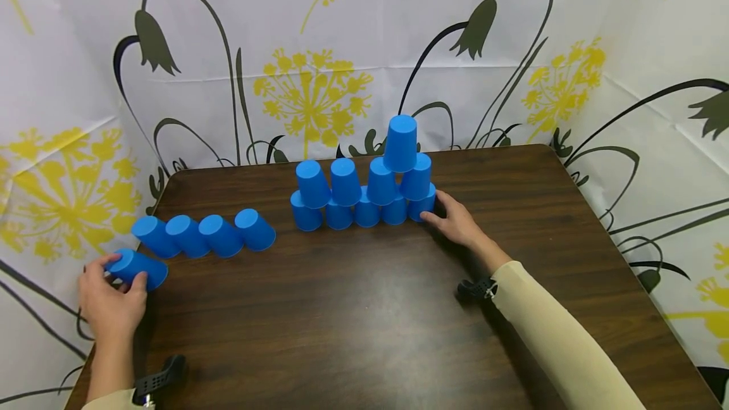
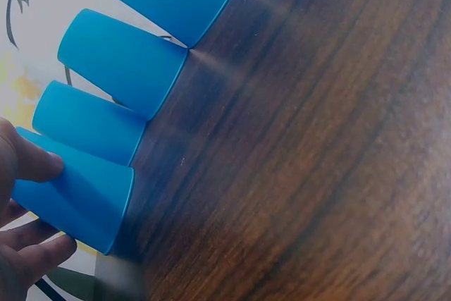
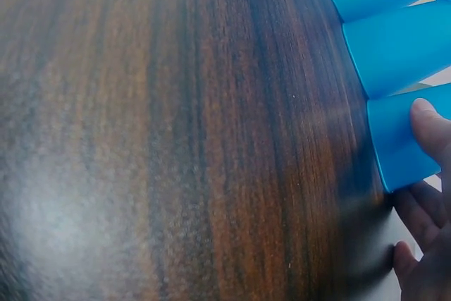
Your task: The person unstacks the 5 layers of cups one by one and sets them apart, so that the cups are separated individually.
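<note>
At the table's left edge my left hand [image 1: 111,305] holds an upside-down blue cup [image 1: 140,271], thumb on the near side and fingers around the far side. In the left wrist view this cup [image 2: 84,188] is beside the end of a row of cups; whether its rim touches the table I cannot tell. My right hand [image 1: 458,223] grips the rightmost bottom cup [image 1: 420,206] of a stack, thumb in front and fingers behind. Several upside-down cups form that stack's base, several more stand on them, and a single top cup [image 1: 401,144] sits toward the right.
Several upside-down blue cups stand in a row [image 1: 221,237] between the left hand and the stack. Brown wooden table [image 1: 342,321] spreads in front of both. A white cloth [image 1: 353,18] with flower prints hangs behind the back and side edges.
</note>
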A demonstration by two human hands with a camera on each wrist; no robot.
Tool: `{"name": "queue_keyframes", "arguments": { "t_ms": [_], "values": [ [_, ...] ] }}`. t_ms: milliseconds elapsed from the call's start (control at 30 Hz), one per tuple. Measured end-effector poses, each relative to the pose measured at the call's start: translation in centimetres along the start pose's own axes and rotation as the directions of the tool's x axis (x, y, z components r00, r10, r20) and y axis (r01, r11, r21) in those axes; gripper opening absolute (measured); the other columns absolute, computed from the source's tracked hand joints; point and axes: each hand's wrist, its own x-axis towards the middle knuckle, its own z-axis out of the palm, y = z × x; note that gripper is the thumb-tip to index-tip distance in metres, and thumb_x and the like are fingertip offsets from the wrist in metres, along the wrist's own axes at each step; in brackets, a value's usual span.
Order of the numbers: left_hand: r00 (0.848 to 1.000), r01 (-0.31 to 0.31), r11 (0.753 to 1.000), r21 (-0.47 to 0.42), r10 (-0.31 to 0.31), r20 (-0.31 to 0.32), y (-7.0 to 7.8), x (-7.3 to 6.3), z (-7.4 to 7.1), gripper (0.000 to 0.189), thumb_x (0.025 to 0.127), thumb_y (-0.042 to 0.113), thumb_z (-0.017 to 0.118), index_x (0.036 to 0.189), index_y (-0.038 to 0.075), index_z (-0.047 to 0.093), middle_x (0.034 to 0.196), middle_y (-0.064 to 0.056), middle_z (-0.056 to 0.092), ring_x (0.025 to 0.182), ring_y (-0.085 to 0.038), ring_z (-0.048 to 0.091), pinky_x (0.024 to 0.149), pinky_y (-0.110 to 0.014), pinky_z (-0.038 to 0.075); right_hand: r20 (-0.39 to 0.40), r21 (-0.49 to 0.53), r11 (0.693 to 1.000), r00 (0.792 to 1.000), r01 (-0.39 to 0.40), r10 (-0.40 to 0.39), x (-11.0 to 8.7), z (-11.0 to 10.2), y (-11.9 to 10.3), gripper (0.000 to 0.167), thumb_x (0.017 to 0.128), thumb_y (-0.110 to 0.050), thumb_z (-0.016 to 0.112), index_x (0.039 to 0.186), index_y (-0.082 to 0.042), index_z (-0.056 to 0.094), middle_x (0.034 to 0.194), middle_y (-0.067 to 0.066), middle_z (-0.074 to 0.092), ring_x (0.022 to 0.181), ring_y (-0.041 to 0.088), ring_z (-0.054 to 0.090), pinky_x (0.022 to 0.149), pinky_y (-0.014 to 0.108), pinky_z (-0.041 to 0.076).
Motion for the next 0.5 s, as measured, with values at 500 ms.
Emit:
{"name": "queue_keyframes", "arguments": {
  "t_ms": [500],
  "values": [
    [0.976,-0.071,0.995,-0.069,0.054,-0.213,0.4,-0.2,-1.2,0.058,0.084,0.014,0.070,0.138,0.009,0.049,0.137,-0.014,0.044,0.127,-0.020,0.046,0.101,-0.018,0.036,0.007,0.010,1.000,1.000,0.013,-0.013,0.1,-0.2,0.1,0.065,0.097,-0.035,0.061,0.150,-0.008,0.035,0.151,0.017,0.041,0.139,0.036,0.035,0.112,0.057,0.027]
  ]
}}
